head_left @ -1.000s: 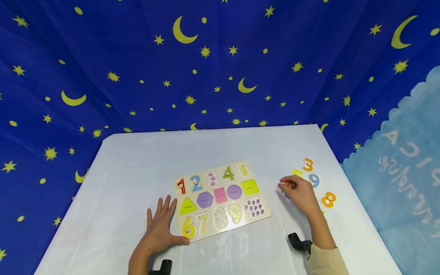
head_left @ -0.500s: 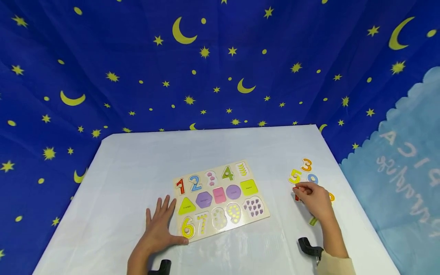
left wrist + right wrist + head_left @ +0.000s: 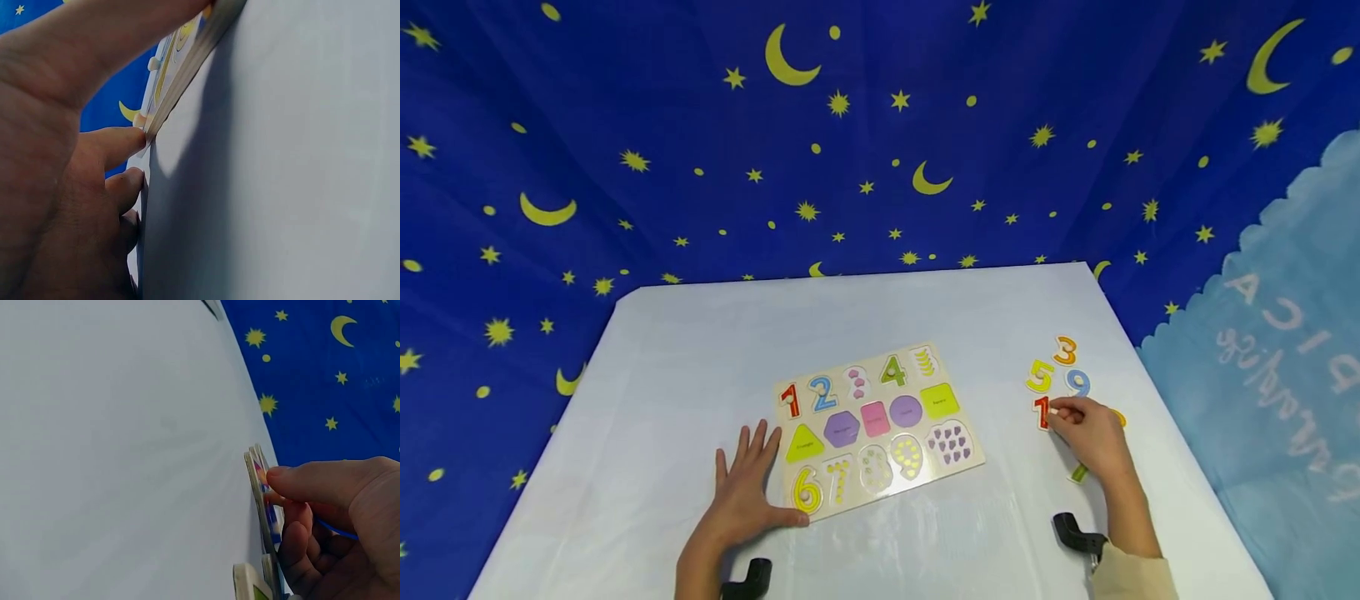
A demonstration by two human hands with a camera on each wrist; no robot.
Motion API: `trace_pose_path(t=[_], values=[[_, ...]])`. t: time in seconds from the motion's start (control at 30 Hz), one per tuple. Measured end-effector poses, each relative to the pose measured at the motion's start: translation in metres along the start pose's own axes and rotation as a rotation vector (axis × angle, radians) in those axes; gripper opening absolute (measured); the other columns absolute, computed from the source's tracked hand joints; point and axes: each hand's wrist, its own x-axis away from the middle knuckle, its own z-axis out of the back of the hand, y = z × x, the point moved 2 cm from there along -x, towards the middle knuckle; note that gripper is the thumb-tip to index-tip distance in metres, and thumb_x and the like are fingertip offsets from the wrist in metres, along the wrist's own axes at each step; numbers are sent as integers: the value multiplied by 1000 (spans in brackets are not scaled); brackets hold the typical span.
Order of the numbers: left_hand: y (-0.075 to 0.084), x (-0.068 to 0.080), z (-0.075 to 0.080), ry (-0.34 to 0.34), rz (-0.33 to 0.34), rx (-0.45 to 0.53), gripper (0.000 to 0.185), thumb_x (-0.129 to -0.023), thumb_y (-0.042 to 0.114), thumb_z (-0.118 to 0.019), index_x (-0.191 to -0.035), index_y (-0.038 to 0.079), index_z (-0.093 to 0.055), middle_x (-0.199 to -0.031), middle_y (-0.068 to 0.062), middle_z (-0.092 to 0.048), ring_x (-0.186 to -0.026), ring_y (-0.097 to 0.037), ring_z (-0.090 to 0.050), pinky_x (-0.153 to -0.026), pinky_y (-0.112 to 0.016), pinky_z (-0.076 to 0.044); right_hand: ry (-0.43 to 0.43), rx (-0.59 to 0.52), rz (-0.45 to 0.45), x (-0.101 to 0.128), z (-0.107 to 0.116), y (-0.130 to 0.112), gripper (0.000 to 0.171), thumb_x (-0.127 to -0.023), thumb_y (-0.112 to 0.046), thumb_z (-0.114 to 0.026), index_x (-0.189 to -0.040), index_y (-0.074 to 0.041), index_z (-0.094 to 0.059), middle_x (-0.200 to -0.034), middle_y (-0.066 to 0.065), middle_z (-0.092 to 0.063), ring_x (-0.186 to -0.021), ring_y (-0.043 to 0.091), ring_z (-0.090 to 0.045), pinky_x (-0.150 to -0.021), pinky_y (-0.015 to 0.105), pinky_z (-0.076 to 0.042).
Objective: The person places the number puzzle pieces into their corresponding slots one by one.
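My left hand (image 3: 741, 492) lies with fingers spread at the left edge of the wooden number puzzle board (image 3: 887, 497), its thumb at the near left corner. Pieces 1, 2, 4 and 6 sit in the board, and other recesses show small printed pictures. To the right, my right hand (image 3: 1093, 437) pinches the knob of a red numeral piece (image 3: 1041, 412) between thumb and finger. A red 1 shows on it; the hand hides its right part. In the right wrist view the thumb (image 3: 281, 475) is right at the knob, with the piece close over the table.
Around the right hand lie an orange 3 (image 3: 1065, 351), a yellow 5 (image 3: 1041, 377), a blue 9 (image 3: 1078, 382) and a partly covered green piece (image 3: 1078, 473). An orange piece (image 3: 1121, 417) peeks out behind the hand. The white table (image 3: 722, 342) meets a starry blue cloth (image 3: 700, 125).
From between the board and the loose pieces, my right hand has moved right to the red numeral piece and taken its knob, uncovering the yellow 5. The left hand stays at the board.
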Motion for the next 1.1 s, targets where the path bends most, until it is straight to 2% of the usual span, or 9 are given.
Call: trace_pose_path(t=[0.13,0.27,0.47,0.73,1.1], values=[[0,0,1,4,-8,-3,138,-44,72,-81,-154,11,-21,-160,-13,-8,-144,-36,5,-106,-61,16,30,7,8,1,0,2,26,-87,-21,-71,-106,-3,-71,-80,4,-60,-72,19,-51,-57,26,-42],[-1,1,3,6,9,8,139,-43,70,-82,-154,10,-22,-160,-15,-7,-144,-37,6,-105,-61,19,22,-18,-11,0,-1,0,30,-88,-24,-71,-107,-1,-71,-81,4,-63,-72,18,-53,-55,24,-44],[-1,-5,-2,-5,18,1,140,-43,73,-80,-155,14,-19,-160,-12,-5,-144,-34,8,-105,-58,20,60,-4,-1,0,4,-2,28,-88,-20,-70,-107,1,-71,-81,6,-64,-72,19,-54,-56,25,-45],[0,-4,-1,-1,1,-4,140,-42,73,-80,-154,11,-22,-160,-12,-8,-144,-35,7,-106,-61,17,65,7,-14,6,1,0,25,-89,-18,-69,-106,0,-71,-79,4,-62,-71,18,-53,-54,25,-43],[0,-1,-1,-11,26,-10,140,-43,72,-80,-154,12,-21,-160,-12,-6,-144,-35,8,-106,-60,19,61,-15,25,5,-1,-7,26,-88,-21,-70,-106,-2,-72,-80,4,-65,-69,16,-54,-54,25,-42]])
